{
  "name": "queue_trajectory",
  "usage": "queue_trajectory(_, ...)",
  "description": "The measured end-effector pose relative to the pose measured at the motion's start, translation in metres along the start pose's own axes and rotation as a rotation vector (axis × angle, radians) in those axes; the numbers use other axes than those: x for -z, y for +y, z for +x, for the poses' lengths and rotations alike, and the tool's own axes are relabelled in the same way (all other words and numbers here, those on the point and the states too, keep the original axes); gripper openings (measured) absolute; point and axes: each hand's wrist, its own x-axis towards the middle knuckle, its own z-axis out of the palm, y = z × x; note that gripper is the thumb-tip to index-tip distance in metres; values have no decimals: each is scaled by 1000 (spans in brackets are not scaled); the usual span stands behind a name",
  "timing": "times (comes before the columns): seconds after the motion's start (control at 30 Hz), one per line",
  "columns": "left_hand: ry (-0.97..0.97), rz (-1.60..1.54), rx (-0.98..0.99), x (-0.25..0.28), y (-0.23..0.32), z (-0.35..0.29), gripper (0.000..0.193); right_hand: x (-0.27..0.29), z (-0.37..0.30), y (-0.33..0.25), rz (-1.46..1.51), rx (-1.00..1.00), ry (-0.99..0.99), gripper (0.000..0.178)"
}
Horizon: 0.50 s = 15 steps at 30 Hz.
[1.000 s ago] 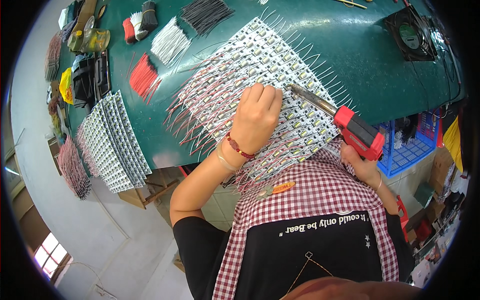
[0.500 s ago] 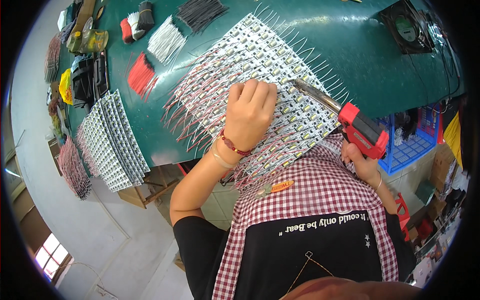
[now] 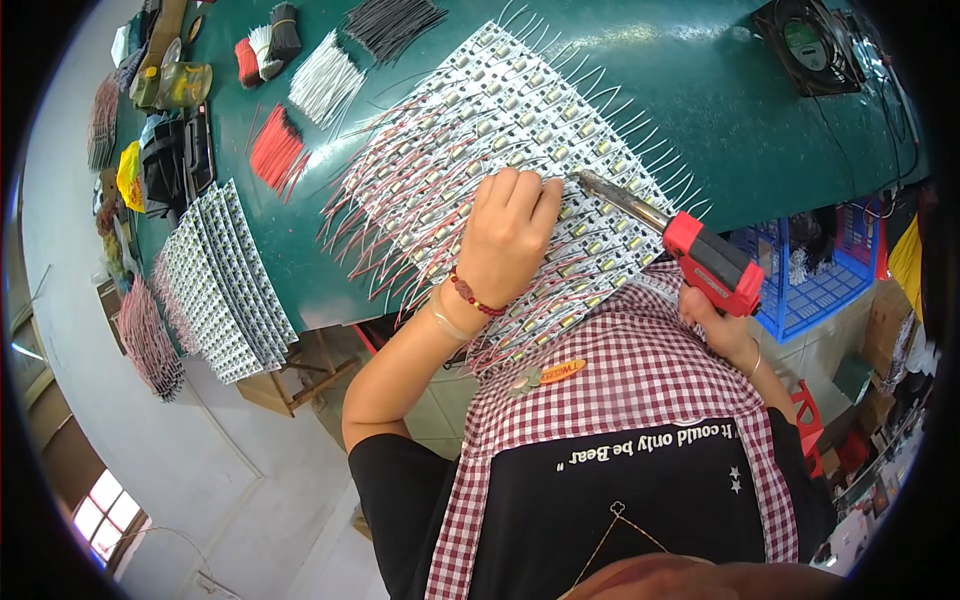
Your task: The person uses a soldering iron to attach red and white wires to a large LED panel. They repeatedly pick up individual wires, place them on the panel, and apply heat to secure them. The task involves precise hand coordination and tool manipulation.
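A white LED circuit-board panel (image 3: pixel 560 125) lies at the front edge of the green table, with rows of small yellowish components. Red and white wires stick out along its left side, black and white ones along its upper right edge. Over the middle of the panel, my left hand (image 3: pixel 510 235) is closed, fingertips bent down against the board; what they pinch is hidden. My right hand (image 3: pixel 712 322) grips a red and black soldering gun (image 3: pixel 712 262), and most of its handle covers the fingers. The gun's metal tip rests at the panel, just right of my left fingers.
Bundles of red wires (image 3: pixel 277 152), white wires (image 3: pixel 327 80) and black wires (image 3: pixel 395 28) lie on the table (image 3: pixel 700 110). More LED panels (image 3: pixel 225 285) overlap at the left edge. A black fan (image 3: pixel 808 48) stands far right, above a blue crate (image 3: pixel 815 295).
My left hand has shifted slightly right and toward me. The soldering gun and its tip have moved a little left and nearer. The panel appears slightly farther left.
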Motion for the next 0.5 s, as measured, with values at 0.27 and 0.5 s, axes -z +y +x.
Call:
queue_trajectory(0.27, 0, -1, -19, -2, -1, 1, 24, 2, -2, 0, 7, 24, -23, 22)
queue_trajectory(0.5, -75, 149, -57, 5, 3, 5, 24, 0, 0, -11, 35, 107, 5, 19)
